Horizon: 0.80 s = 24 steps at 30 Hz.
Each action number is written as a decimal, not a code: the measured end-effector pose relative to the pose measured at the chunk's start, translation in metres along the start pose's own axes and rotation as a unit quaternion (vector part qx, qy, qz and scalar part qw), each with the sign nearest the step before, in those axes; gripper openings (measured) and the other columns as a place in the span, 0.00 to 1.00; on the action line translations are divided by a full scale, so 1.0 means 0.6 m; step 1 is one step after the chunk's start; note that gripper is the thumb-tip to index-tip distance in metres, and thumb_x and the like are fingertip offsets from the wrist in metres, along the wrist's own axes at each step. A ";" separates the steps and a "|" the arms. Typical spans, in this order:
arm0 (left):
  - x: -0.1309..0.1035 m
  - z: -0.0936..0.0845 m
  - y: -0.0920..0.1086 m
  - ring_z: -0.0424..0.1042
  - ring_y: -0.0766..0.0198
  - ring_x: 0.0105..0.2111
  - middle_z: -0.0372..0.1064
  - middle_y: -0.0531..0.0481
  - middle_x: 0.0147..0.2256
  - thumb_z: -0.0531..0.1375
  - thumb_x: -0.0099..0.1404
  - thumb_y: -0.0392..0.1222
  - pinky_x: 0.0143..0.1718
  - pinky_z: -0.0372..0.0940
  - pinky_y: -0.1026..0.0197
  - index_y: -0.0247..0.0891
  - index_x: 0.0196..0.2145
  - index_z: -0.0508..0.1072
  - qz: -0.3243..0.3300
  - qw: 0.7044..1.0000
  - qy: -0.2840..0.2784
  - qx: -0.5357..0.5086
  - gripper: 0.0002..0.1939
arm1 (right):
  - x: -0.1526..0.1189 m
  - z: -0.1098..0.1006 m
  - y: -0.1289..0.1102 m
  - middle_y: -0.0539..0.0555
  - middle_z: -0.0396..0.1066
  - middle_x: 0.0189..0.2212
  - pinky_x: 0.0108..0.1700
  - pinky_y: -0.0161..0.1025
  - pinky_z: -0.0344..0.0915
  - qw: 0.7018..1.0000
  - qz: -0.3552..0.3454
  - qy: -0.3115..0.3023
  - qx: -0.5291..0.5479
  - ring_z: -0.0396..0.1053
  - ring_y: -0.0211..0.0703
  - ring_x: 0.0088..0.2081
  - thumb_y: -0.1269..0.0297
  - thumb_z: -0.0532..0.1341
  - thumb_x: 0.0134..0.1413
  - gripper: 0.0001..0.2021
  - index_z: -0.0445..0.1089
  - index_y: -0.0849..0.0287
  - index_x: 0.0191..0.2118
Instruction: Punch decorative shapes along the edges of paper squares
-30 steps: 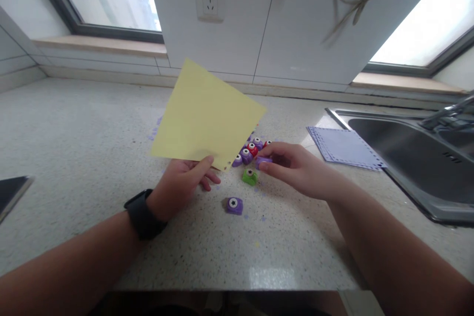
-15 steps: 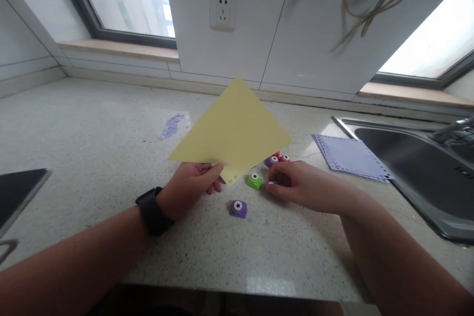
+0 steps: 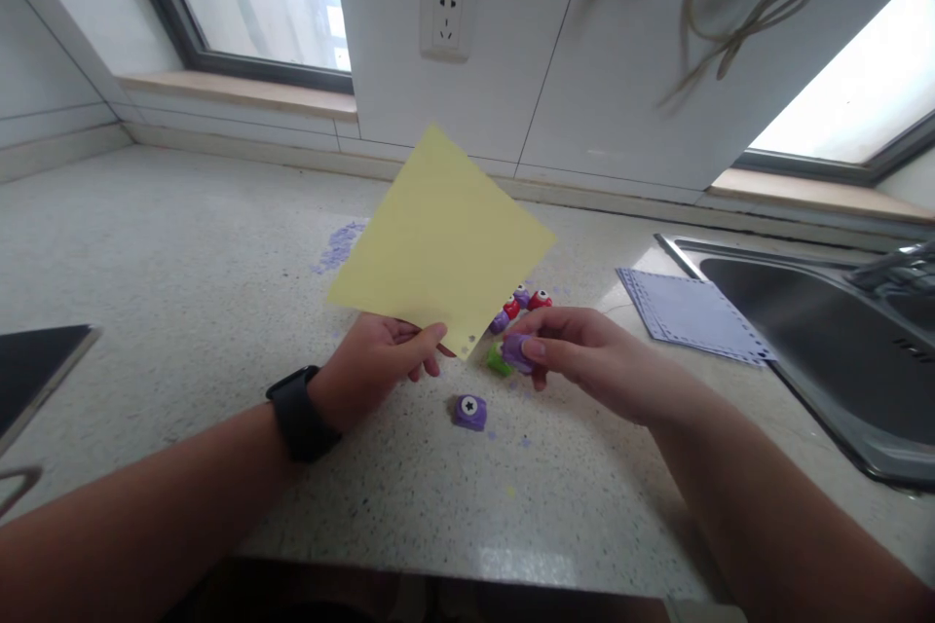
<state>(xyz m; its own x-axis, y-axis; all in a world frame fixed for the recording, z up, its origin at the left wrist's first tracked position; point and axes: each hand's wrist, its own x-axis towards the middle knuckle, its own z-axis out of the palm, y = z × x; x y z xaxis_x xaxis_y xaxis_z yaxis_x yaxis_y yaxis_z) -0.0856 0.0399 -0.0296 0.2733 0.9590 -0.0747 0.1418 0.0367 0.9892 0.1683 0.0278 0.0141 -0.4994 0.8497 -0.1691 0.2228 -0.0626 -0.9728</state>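
Observation:
My left hand (image 3: 391, 346) pinches a yellow sheet of paper (image 3: 445, 234) by its lower edge, holding it tilted above the counter. A few small holes show at the sheet's near corner. Just right of that corner, my right hand (image 3: 570, 346) grips a purple craft punch (image 3: 517, 352) between thumb and fingers. Partly hidden behind it is a green craft punch (image 3: 500, 360). Another purple punch (image 3: 470, 412) with a star on its white button lies nearer to me. Behind my right hand sit red punches (image 3: 540, 300) and further purple ones, partly covered.
Punched lilac sheets (image 3: 693, 311) overlap the rim of the steel sink (image 3: 825, 409) at right. Lilac paper bits (image 3: 340, 246) lie in a pile at left on the speckled counter (image 3: 219, 243). A dark flat panel (image 3: 40, 375) is at the far left.
My right hand has lifted the purple punch off the counter and brought it left, towards the paper's near corner. The yellow sheet has turned and shifted slightly left, uncovering more punches.

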 end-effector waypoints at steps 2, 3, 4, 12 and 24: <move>0.000 -0.001 0.000 0.65 0.69 0.18 0.72 0.51 0.20 0.62 0.63 0.44 0.21 0.62 0.66 0.36 0.22 0.74 0.014 1.000 -0.009 -0.003 0.13 | 0.008 0.014 0.007 0.53 0.72 0.34 0.38 0.39 0.69 0.996 -0.011 0.016 0.083 0.70 0.39 0.34 0.56 0.68 0.58 0.12 0.75 0.60 0.39; 0.001 -0.001 -0.001 0.65 0.69 0.18 0.72 0.51 0.20 0.62 0.63 0.43 0.21 0.62 0.66 0.36 0.22 0.74 0.019 1.000 -0.014 -0.003 0.14 | 0.012 0.020 0.011 0.52 0.72 0.34 0.38 0.38 0.69 0.994 -0.013 0.027 0.109 0.70 0.38 0.34 0.56 0.69 0.57 0.12 0.74 0.60 0.38; 0.000 -0.002 0.000 0.65 0.69 0.18 0.72 0.51 0.20 0.62 0.63 0.43 0.21 0.62 0.66 0.36 0.22 0.73 0.023 1.000 -0.018 -0.002 0.14 | 0.015 0.026 0.015 0.52 0.72 0.34 0.38 0.38 0.69 0.991 -0.012 0.037 0.127 0.71 0.38 0.34 0.57 0.70 0.56 0.12 0.73 0.60 0.37; -0.002 -0.004 -0.001 0.67 0.68 0.18 0.73 0.50 0.20 0.62 0.65 0.44 0.21 0.63 0.66 0.35 0.23 0.75 0.033 0.999 -0.011 0.017 0.14 | 0.026 0.041 0.029 0.50 0.71 0.34 0.39 0.38 0.70 0.982 -0.022 0.074 0.171 0.72 0.36 0.33 0.57 0.70 0.55 0.13 0.69 0.59 0.37; -0.004 -0.004 -0.001 0.66 0.69 0.18 0.73 0.50 0.19 0.63 0.64 0.44 0.21 0.63 0.66 0.36 0.21 0.74 0.038 0.999 0.000 0.005 0.16 | 0.026 0.046 0.029 0.51 0.72 0.32 0.37 0.39 0.68 0.983 -0.033 0.088 0.159 0.71 0.38 0.32 0.55 0.70 0.56 0.15 0.69 0.59 0.37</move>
<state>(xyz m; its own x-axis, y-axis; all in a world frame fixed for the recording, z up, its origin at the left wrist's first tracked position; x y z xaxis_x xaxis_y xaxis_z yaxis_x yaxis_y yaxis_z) -0.0887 0.0381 -0.0295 0.2835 0.9590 0.0004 0.1303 -0.0390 0.9907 0.1411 0.0256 -0.0099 -0.3446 0.9333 -0.1013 -0.0922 -0.1410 -0.9857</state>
